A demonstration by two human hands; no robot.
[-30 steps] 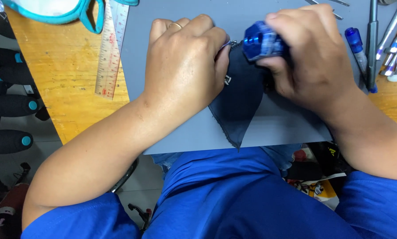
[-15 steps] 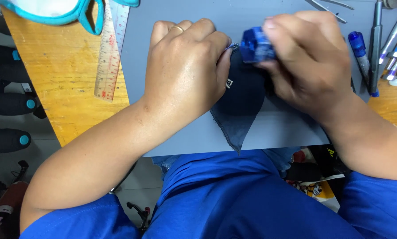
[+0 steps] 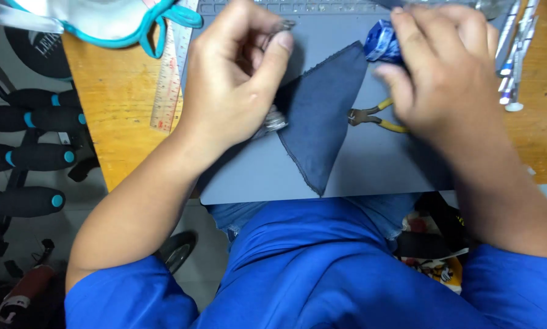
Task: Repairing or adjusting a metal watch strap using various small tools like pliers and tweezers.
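A triangular piece of dark blue denim [image 3: 320, 125] lay flat on the grey mat [image 3: 371, 170] that covered the middle of the worktop [image 3: 112, 116], its point toward the person and its cut edges slightly frayed. As far as could be judged, the work on the fabric was only partly done: nothing showed as fixed to the cloth, and the metal pieces were in the fingers or beside the denim, not on it.

The left hand [image 3: 231, 85] was raised above the mat, thumb and forefinger pinched on a small silvery metal part [image 3: 282, 26]; whether it was a button or a rivet was too small to tell. Just under that hand, touching the left edge of the denim, sat another small shiny metal piece [image 3: 275, 120]. The right hand [image 3: 444, 73] was clenched round a blue tool [image 3: 380, 41] at the cloth's upper corner, blurred. Beneath it, just beside the fabric's right edge, lay yellow-handled pliers [image 3: 371, 116].

Further out, a clear ruler [image 3: 170, 73] lay on the wood to the left, with a teal-rimmed item [image 3: 145, 24] beyond it. Several slim tools [image 3: 512, 67] lay at the right edge. Black tool handles with teal ends [image 3: 29, 155] hung off to the left, below the worktop.
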